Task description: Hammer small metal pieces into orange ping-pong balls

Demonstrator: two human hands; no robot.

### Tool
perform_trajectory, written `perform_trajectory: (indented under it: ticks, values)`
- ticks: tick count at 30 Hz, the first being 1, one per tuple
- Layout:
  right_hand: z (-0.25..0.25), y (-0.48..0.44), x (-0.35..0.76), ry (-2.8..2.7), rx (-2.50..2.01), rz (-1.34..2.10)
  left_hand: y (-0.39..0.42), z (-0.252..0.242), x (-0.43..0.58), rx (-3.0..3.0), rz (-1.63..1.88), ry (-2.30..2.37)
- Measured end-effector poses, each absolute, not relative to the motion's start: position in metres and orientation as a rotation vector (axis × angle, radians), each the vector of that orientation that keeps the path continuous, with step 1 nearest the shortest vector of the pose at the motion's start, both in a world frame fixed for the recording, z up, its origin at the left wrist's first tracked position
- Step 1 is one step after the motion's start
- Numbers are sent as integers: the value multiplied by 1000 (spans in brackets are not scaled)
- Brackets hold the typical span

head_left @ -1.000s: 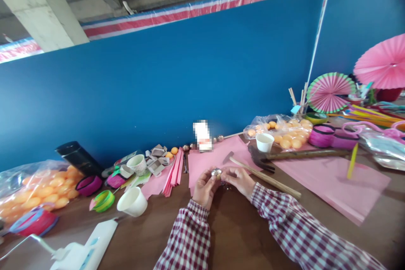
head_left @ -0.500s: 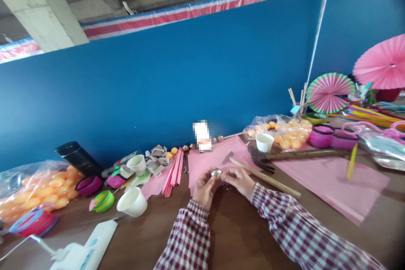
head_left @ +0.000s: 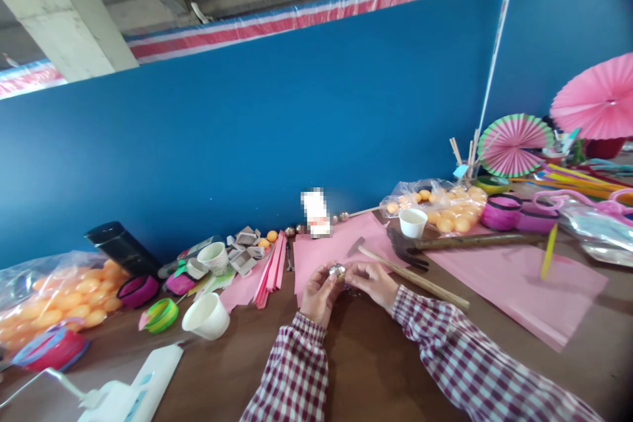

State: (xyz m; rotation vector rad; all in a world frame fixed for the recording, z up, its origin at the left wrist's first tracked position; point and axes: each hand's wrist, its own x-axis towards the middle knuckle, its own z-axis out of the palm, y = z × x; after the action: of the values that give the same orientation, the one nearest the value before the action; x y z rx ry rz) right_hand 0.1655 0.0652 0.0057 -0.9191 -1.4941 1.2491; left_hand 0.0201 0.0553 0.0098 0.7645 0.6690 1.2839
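Note:
Between my two hands is a small shiny silver ball (head_left: 337, 270), with a yellowish patch low on its side. My left hand (head_left: 316, 297) grips it between thumb and fingers. From the other side my right hand (head_left: 373, 282) is closed in a pinch, its fingertips against the ball's right edge. A little clear or shiny material (head_left: 352, 291) shows beneath the right fingers, too small to make out. Just beyond lies a sheet of pink paper (head_left: 316, 256). A hammer with a wooden handle (head_left: 420, 280) rests close by my right hand.
A second, dark-headed hammer (head_left: 410, 250) lies behind the first. White paper cups (head_left: 206, 316), bags of orange balls (head_left: 74, 297), folded pink strips (head_left: 271, 277) and a power strip (head_left: 153, 376) surround the work spot. A blue partition (head_left: 297, 112) closes off the back.
The view has shifted very slightly. Both hands and the silver ball keep practically the same place and grip.

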Motion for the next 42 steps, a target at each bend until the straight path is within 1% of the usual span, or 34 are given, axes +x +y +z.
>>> perform_trajectory:
  ticks: [15,22,32,42]
  values:
    - [-5,71,167,-1431,-978,1242,54,8,25,859,1339,730]
    - [0,70,166,-1363,-831,1361,55,7,25,823,1332,777]
    - [7,66,165,-1357,-887,1364,58,0,25,813,1343,769]
    - [12,63,165,-1328,-934,1350,56,5,27,804,1329,802]
